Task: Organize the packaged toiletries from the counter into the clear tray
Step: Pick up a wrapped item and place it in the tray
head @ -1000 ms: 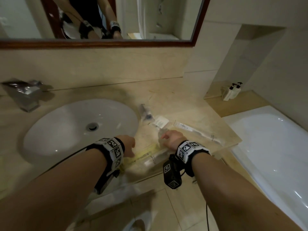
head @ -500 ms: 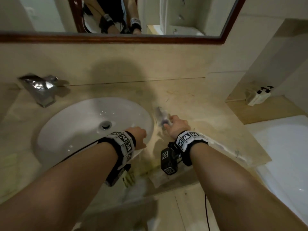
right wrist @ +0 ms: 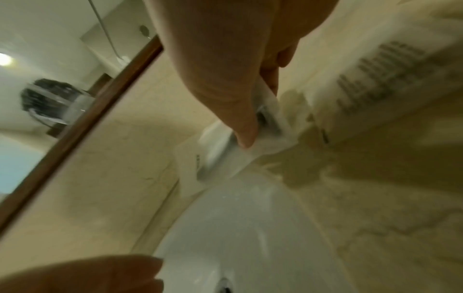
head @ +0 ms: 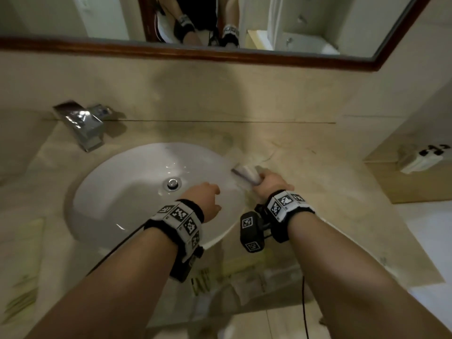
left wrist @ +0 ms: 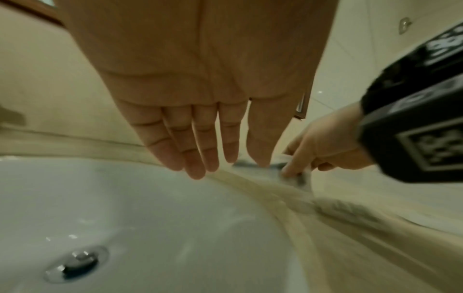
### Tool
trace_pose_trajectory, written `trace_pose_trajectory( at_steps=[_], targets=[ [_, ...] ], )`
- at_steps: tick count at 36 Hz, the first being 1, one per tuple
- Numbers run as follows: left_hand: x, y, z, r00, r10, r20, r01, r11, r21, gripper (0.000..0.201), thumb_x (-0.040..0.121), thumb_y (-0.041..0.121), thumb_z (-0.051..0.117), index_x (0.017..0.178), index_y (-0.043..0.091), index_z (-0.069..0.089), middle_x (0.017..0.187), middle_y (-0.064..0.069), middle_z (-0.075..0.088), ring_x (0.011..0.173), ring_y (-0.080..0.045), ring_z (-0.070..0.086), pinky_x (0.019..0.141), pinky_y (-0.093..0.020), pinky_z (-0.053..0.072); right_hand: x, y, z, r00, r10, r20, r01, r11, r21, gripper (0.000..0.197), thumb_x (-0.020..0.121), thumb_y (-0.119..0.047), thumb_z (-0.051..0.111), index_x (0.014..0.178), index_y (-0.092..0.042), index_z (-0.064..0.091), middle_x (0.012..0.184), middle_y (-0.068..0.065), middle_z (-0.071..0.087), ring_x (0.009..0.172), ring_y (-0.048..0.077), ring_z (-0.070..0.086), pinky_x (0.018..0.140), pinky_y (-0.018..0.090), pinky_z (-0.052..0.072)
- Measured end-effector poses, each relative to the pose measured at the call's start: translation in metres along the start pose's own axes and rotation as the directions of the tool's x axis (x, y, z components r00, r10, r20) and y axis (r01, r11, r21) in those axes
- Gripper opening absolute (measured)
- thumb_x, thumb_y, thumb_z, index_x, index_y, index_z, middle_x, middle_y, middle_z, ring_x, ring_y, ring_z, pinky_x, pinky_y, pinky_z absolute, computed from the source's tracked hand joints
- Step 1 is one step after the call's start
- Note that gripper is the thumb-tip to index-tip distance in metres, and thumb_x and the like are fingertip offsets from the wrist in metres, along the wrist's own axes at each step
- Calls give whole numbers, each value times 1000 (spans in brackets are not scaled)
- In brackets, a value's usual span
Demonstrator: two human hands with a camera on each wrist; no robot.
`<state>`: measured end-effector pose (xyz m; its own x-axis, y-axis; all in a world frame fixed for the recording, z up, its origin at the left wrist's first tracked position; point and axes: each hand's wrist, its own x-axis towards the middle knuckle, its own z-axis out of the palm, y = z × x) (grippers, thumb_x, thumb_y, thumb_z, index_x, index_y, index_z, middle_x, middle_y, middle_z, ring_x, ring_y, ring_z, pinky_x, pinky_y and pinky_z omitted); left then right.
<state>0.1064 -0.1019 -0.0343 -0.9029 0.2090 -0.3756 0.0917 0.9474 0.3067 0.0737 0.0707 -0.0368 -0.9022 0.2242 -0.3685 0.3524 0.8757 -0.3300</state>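
The small white plastic-wrapped packet (head: 245, 174) beside the rim of the oval white ceramic sink (head: 127, 192) is smeared by motion in every view, so its print cannot be read and its contents cannot be told. The right hand (head: 271, 183) covers its near end. Nearer than the sink, the clear tray (head: 244, 277) with yellowish packets shows only as a blur, partly behind both forearms. The left hand (left wrist: 200, 99) has its thumb out of view.

Left hand (head: 204, 200) centre frame, fingers straight and together, holding nothing, right hand (head: 270, 183) just right of it, fingers pinching a white packet (head: 245, 173)
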Motion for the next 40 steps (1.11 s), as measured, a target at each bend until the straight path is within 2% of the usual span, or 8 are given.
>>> trace_pose_trajectory(
  at_steps=[6, 11, 15, 20, 24, 31, 35, 40],
  targets=[
    [-17, -32, -29, 951, -106, -290, 77, 991, -111, 76, 84, 36, 64, 147, 22, 23, 149, -6, 28, 133, -27, 35, 111, -40, 35, -21, -24, -10, 953, -295, -69, 291, 955, -61, 39, 84, -28, 63, 122, -26, 56, 124, 3, 51, 118, 25, 49, 95, 36, 36],
    [-40, -57, -53, 901, -142, -409, 54, 974, -219, 89, 80, 37, 69, 149, 27, 14, 152, -7, 19, 137, -29, 28, 113, -43, 31, -46, -55, -3, 874, -477, -89, 474, 879, -53, 38, 85, -26, 65, 123, -24, 58, 123, 6, 50, 114, 28, 51, 98, 36, 40],
    [-58, -79, -65, 903, -141, -406, 22, 958, -285, 59, 83, 26, 68, 137, 23, 43, 126, -4, 53, 115, -20, 52, 101, -30, 41, -66, -85, 12, 816, -572, -87, 577, 815, 57, 32, 85, -20, 65, 117, -23, 60, 119, 2, 55, 109, 23, 54, 94, 32, 42],
    [-89, -118, -76, 909, -176, -378, 117, 978, -174, 27, 87, 23, 61, 112, 16, 65, 113, -7, 63, 105, -23, 60, 95, -32, 46, -85, -133, 33, 759, -649, -61, 650, 748, 131, 30, 87, -15, 63, 115, -21, 60, 117, 2, 58, 106, 19, 56, 86, 21, 38],
    [-113, -166, -88, 892, -264, -366, 209, 961, -183, 18, 88, 25, 60, 102, 17, 68, 109, -8, 67, 102, -27, 62, 91, -36, 49, -105, -178, 54, 709, -705, -27, 700, 697, 156, 35, 85, -12, 64, 119, -17, 58, 120, 3, 56, 110, 19, 54, 90, 22, 38],
    [-165, -267, -98, 847, -362, -389, 300, 930, -213, 12, 88, 24, 58, 96, 22, 67, 106, -3, 68, 102, -25, 63, 89, -34, 50, -139, -265, 108, 608, -792, 64, 772, 608, 187, 33, 87, -23, 64, 118, -15, 60, 115, 4, 58, 100, 15, 55, 81, 15, 33],
    [-198, -333, -96, 795, -417, -440, 353, 909, -223, 19, 88, 28, 58, 105, 21, 63, 109, 0, 65, 105, -23, 59, 86, -31, 44, -160, -322, 141, 545, -829, 123, 818, 558, 138, 35, 90, -25, 61, 123, -17, 59, 118, 3, 59, 108, 17, 54, 76, 11, 28],
    [-231, -406, -102, 758, -481, -441, 407, 877, -257, 15, 86, 30, 61, 98, 22, 66, 102, 3, 66, 102, -19, 60, 86, -28, 42, -185, -386, 176, 482, -847, 225, 840, 519, 156, 36, 93, -25, 54, 128, -18, 54, 126, 4, 54, 113, 20, 53, 84, 18, 35]
  ],
)
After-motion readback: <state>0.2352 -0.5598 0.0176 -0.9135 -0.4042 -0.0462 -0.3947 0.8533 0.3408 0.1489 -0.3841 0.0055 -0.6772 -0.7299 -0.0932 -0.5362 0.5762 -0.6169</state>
